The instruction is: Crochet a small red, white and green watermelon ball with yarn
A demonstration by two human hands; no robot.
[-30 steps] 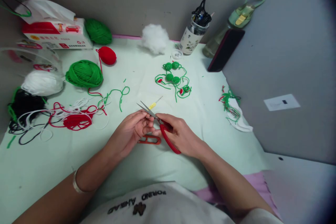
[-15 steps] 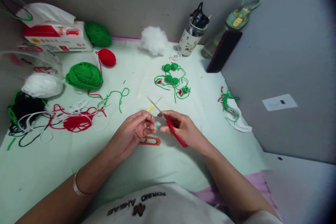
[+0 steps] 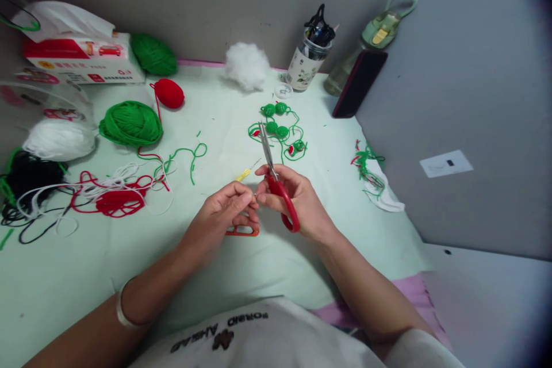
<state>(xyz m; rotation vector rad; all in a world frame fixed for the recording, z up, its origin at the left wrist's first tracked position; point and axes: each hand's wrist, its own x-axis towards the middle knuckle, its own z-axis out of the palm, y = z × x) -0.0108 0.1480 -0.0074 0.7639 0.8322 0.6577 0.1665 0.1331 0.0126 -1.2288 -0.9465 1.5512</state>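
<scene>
My right hand (image 3: 297, 198) holds scissors (image 3: 290, 207) with red handles. Their blades point away from me, nearly closed. My left hand (image 3: 228, 207) is closed in a pinch, its fingertips meeting those of my right hand. Whatever tiny thing lies between them is too small to make out. Just beyond the left fingers lies a crochet hook (image 3: 244, 173) with a yellow handle. Partly hidden under that hand is an orange tool with a slotted frame (image 3: 245, 231). Several small green crocheted balls (image 3: 276, 126) with yarn tails, plus red-and-green pieces, lie past the scissor tips.
On the left are green yarn (image 3: 131, 122), red yarn (image 3: 169, 94), white yarn (image 3: 60, 139) and tangled strands. White stuffing (image 3: 247, 66), a pen jar (image 3: 307, 63), a phone (image 3: 360, 83) and a bottle (image 3: 345, 66) stand behind. Yarn scraps (image 3: 368, 167) lie right.
My right hand has turned the scissors so the blades point forward instead of left, and they have drawn together. Its thumb and finger have come to my left fingertips.
</scene>
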